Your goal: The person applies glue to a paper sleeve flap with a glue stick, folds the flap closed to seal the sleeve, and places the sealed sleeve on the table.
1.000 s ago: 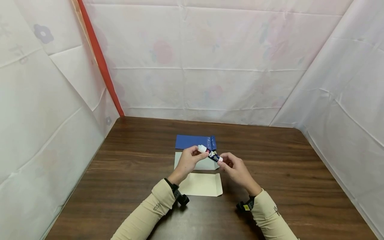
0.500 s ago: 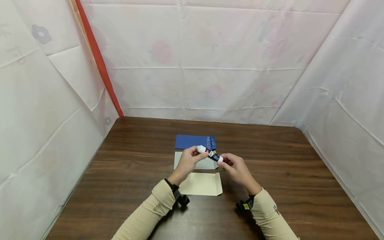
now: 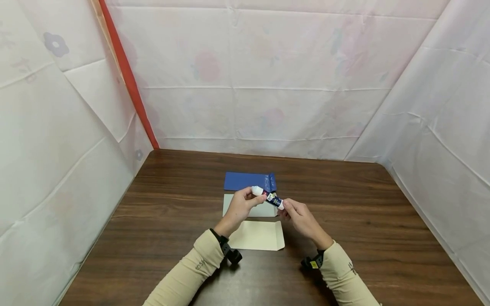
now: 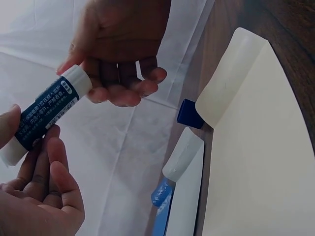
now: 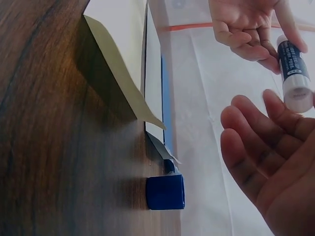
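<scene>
A glue stick (image 3: 272,199) with a dark blue label and white ends is held up, tilted, between both hands. My left hand (image 3: 238,209) pinches its upper part between thumb and fingers; in the left wrist view the glue stick (image 4: 47,110) shows its printed label and barcode. My right hand (image 3: 304,219) pinches the white base end with thumb and forefinger, the other fingers loosely bent. A blue cap (image 5: 166,192) rests on the table, apart from both hands. Below the hands lie a cream envelope (image 3: 260,235), a pale grey envelope (image 3: 231,205) and a blue envelope (image 3: 245,180).
The envelopes lie in a row on the dark wooden table (image 3: 164,212), their flaps toward the right. The cream envelope's flap (image 5: 115,64) stands partly raised. White patterned sheets (image 3: 245,76) hang behind and at both sides, with a red strip (image 3: 126,72) at the left corner.
My right thumb and fingers have shifted round the glue stick's base, the thumb now higher over it. My left hand keeps its hold nearly still.
</scene>
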The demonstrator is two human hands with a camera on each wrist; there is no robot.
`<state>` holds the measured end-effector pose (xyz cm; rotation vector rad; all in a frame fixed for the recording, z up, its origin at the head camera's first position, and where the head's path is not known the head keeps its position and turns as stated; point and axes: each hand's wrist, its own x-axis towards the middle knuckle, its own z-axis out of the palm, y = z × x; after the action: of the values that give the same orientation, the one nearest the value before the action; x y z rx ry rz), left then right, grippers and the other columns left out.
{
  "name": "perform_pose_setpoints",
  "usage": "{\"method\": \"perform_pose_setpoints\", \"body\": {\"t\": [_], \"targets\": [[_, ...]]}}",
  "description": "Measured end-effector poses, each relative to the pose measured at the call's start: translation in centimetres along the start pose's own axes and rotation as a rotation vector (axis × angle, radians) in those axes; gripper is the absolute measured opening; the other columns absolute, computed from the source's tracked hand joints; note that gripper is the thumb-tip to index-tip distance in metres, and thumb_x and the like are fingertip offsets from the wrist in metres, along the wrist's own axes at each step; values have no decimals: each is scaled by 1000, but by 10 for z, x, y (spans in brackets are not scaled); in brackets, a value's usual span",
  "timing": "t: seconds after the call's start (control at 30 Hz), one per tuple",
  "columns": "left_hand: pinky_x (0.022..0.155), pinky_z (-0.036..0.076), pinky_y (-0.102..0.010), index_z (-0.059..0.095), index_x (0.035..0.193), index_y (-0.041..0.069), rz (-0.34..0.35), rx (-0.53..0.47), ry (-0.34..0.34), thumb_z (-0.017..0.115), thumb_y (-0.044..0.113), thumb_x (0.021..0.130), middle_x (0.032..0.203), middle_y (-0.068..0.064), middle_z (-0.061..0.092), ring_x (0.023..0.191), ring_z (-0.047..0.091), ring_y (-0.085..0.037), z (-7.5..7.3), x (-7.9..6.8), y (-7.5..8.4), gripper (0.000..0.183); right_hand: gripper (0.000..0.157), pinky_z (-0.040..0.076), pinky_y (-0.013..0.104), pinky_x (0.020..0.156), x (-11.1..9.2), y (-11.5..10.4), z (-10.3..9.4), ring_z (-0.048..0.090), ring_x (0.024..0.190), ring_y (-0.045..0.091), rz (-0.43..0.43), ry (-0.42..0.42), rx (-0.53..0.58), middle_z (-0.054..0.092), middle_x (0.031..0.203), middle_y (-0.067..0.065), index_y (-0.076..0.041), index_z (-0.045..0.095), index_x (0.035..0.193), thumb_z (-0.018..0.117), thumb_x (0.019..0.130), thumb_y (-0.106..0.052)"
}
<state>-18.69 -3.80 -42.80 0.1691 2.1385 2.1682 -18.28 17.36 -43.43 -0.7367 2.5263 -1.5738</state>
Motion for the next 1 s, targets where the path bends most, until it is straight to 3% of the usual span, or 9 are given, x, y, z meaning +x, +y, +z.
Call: {"method": "perform_pose_setpoints", "body": {"t": [0.17, 0.3, 0.47, 0.63, 0.87, 1.0], "targets": [[86, 49, -29, 67, 99, 0, -1, 6, -7, 72, 18, 88, 85, 0, 69, 83, 62, -7, 0, 1, -1, 22, 19, 49, 25, 59, -1, -1, 0, 57, 66, 23, 8, 65, -49, 62, 82, 20, -3, 63, 109, 55, 100, -18], [87, 50, -33, 66, 100, -1, -6, 13, -20, 72, 18, 88, 86, -2, 69, 82, 62, -6, 1, 0, -2, 23, 26, 45, 22, 54, 0, -1, 1, 51, 62, 17, -29, 87, -118, 60, 79, 8, -8, 64, 117, 65, 94, -19], [87, 50, -37, 66, 100, -1, 0, 11, -27, 72, 18, 89, 85, -2, 68, 81, 61, -6, 2, -1, -2, 23, 34, 51, 26, 60, 0, -2, 2, 58, 69, 14, -60, 98, -118, 70, 95, 10, -5, 63, 121, 70, 91, -17], [92, 49, -45, 66, 102, -1, 1, 2, -45, 72, 19, 89, 88, -4, 69, 83, 62, -7, 3, -2, -3, 25, 38, 52, 23, 62, 2, -8, 6, 59, 72, 8, -99, 111, -105, 71, 108, 17, -3, 63, 125, 71, 89, -12], [88, 49, -31, 66, 103, 1, 7, 8, -60, 72, 23, 89, 89, -3, 69, 85, 63, -8, 5, -3, -4, 27, 39, 46, 22, 57, 6, -7, 9, 52, 68, 12, -136, 126, -129, 69, 99, 9, -9, 65, 125, 73, 87, -14], [91, 50, -36, 66, 102, 2, 11, 3, -70, 72, 23, 89, 89, -2, 69, 89, 65, -14, 6, -2, -5, 26, 39, 46, 22, 58, 8, -9, 10, 51, 70, 7, -152, 141, -144, 70, 101, 10, -9, 66, 124, 73, 87, -14]]}}
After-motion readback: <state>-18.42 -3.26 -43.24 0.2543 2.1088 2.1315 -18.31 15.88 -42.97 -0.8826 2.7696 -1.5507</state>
